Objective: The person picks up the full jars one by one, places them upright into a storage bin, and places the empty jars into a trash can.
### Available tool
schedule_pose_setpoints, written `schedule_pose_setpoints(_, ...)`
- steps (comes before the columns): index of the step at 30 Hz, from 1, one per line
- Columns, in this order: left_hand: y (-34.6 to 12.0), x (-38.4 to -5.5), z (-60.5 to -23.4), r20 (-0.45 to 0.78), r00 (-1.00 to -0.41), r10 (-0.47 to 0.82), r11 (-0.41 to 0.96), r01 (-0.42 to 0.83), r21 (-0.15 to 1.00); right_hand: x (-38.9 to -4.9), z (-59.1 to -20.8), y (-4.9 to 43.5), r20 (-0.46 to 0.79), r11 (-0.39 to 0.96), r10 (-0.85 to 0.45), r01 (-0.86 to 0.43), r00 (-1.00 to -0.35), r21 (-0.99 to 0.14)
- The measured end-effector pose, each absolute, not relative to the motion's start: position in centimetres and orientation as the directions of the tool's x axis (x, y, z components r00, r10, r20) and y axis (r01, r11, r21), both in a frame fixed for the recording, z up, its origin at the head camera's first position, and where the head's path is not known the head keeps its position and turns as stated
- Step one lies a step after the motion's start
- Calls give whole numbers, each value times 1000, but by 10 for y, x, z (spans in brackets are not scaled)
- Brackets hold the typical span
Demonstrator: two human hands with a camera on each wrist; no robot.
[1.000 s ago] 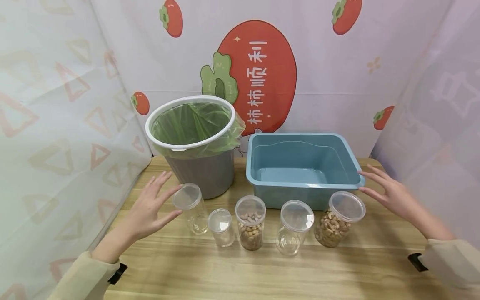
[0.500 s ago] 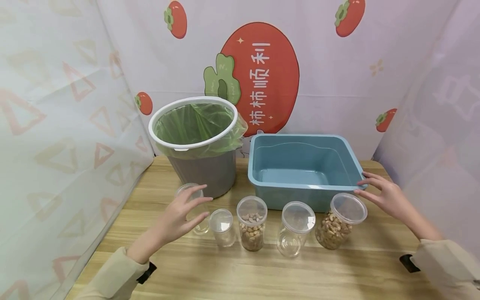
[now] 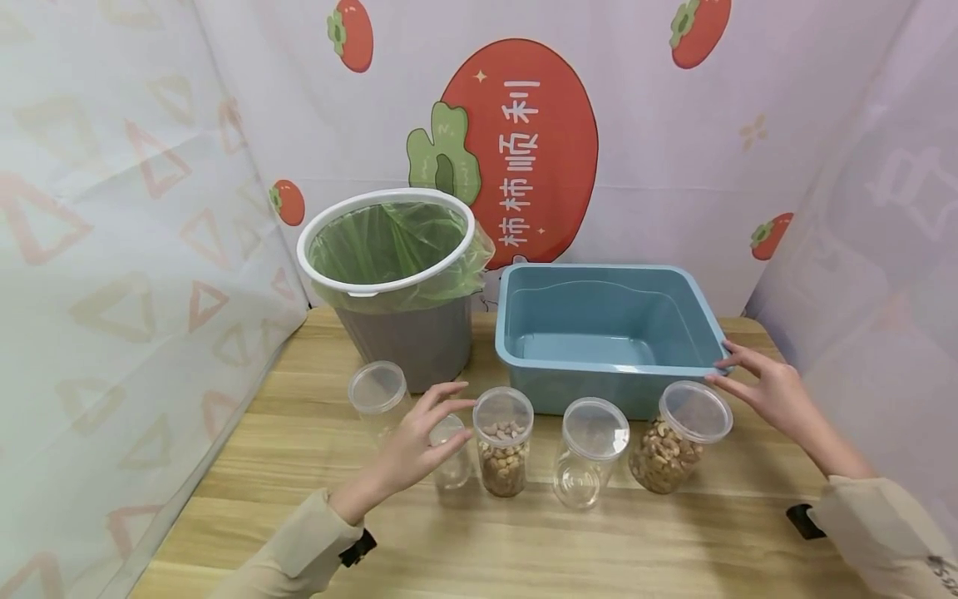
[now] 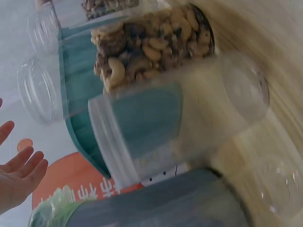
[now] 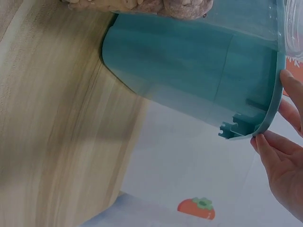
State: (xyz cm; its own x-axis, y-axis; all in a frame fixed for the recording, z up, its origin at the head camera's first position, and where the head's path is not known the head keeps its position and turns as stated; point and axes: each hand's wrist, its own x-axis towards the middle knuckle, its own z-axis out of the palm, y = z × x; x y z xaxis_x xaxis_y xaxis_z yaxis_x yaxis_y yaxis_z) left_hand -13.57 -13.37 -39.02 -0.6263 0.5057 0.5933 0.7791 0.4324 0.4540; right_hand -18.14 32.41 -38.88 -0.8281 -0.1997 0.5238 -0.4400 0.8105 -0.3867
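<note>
My left hand [image 3: 419, 437] hovers above the small clear jar [image 3: 452, 472] in the head view, covering part of its lid. Its fingers are spread and reach toward the lid of a jar of nuts [image 3: 503, 466]; whether they touch it, I cannot tell. In the left wrist view, the hand [image 4: 21, 175] is seen with nothing in it. My right hand [image 3: 771, 395] has its fingertips at the right front corner of the blue basin [image 3: 584, 391]. Up close in the right wrist view, fingertips touch the basin's rim [image 5: 277, 104] without curling round it.
A clear lidded jar [image 3: 377, 391] stands at the left, another [image 3: 587, 453] right of the middle. A cashew jar [image 3: 664, 456] leans before the basin. Behind the left jar is a grey bin [image 3: 400, 333] with a green bag. Printed cloth [image 3: 659, 166] encloses the wooden table [image 3: 524, 549].
My left hand has moved right, from beside the leftmost jar across to the small jar. The right hand has shifted slightly left onto the basin's corner. The jars stand as before.
</note>
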Motion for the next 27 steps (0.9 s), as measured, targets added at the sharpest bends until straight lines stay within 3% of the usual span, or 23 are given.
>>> schedule_pose_setpoints(7,-115,-134,-400,531,-700,478,410,712,570,-180,-387,322,497,810,-185,-418,-848,-412)
schedule_pose_setpoints(14,-104,-137,-410,540,-711,451,415,702,579,-180,-389,323,495,810,-167,-405,-853,-423)
schedule_pose_setpoints(27,-94,-134,-422,463,-797,387,430,600,674,-181,-390,325,498,805,-159,-404,-852,-434)
